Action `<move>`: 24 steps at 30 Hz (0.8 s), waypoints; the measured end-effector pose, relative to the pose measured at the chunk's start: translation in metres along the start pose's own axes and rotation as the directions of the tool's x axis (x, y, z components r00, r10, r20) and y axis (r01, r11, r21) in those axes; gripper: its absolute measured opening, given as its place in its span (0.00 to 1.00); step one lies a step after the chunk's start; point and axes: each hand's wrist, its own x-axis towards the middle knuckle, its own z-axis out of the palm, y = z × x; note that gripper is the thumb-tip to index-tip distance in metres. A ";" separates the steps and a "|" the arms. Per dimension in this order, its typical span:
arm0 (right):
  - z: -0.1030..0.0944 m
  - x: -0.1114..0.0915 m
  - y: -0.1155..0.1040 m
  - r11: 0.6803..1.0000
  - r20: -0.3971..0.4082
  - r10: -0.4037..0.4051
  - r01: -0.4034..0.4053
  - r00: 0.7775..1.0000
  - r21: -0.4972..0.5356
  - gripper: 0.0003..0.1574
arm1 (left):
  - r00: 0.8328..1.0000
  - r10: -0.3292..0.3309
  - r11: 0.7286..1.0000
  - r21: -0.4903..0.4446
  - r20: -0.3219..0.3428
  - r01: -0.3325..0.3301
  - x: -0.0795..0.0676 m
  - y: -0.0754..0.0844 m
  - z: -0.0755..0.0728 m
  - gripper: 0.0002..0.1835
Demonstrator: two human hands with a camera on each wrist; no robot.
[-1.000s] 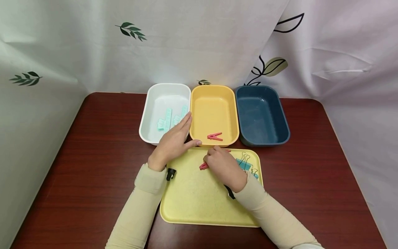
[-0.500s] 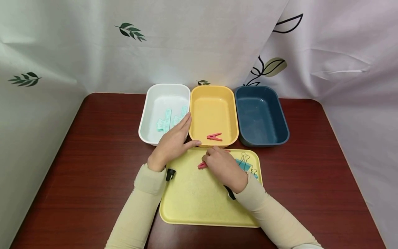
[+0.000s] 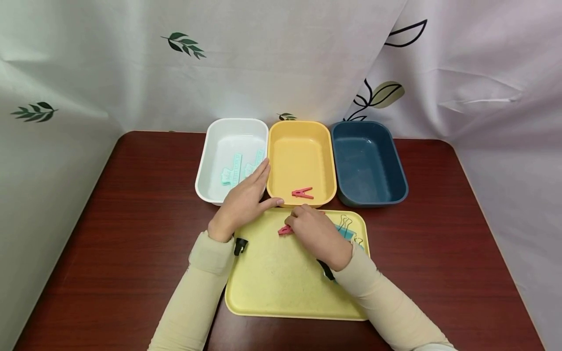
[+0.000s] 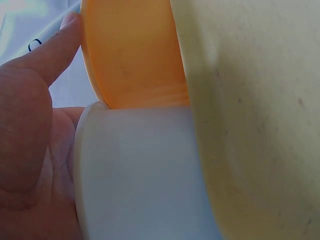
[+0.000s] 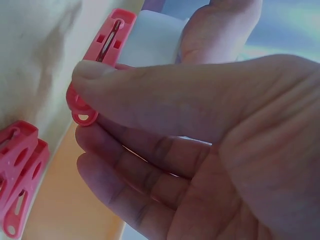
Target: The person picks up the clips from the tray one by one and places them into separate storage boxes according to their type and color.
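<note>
My right hand (image 3: 318,236) pinches a red plastic clothespin (image 5: 111,40) between thumb and fingers, over the far part of the yellow tray (image 3: 281,282). More red clothespins (image 5: 22,175) lie on that tray, side by side, in the right wrist view; the hand mostly hides them from the head view. Fingers extended, my left hand (image 3: 243,204) rests across the white bin's near right corner, its thumb touching the rim of the orange-yellow bin (image 3: 300,156). One red clothespin (image 3: 303,193) lies in that bin. Aqua clips (image 3: 231,170) lie in the white bin (image 3: 206,161).
A dark blue bin (image 3: 369,165) stands right of the orange-yellow one. Teal binder clips (image 3: 346,233) sit in the tray's far right corner, partly covered by the right arm. Brown tabletop (image 3: 131,234) surrounds everything, with a patterned curtain (image 3: 241,63) behind.
The clothespin in my right hand has shifted slightly up and left and tilted flatter. The right hand itself has barely moved. My left hand stays where it was.
</note>
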 end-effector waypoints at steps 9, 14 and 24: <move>-0.004 0.000 0.001 1.000 0.010 0.014 -0.014 1.000 0.028 0.11 | 1.000 -0.001 1.000 0.003 0.004 0.001 -0.001 0.001 -0.001 0.54; -0.004 0.000 0.002 0.999 0.015 0.019 -0.020 1.000 0.050 0.11 | 1.000 -0.010 1.000 0.005 0.009 0.010 -0.002 0.001 -0.002 0.54; -0.012 -0.004 0.006 0.995 -0.054 0.019 -0.014 0.998 0.099 0.11 | 1.000 -0.003 1.000 0.003 0.003 0.003 -0.001 -0.001 0.000 0.53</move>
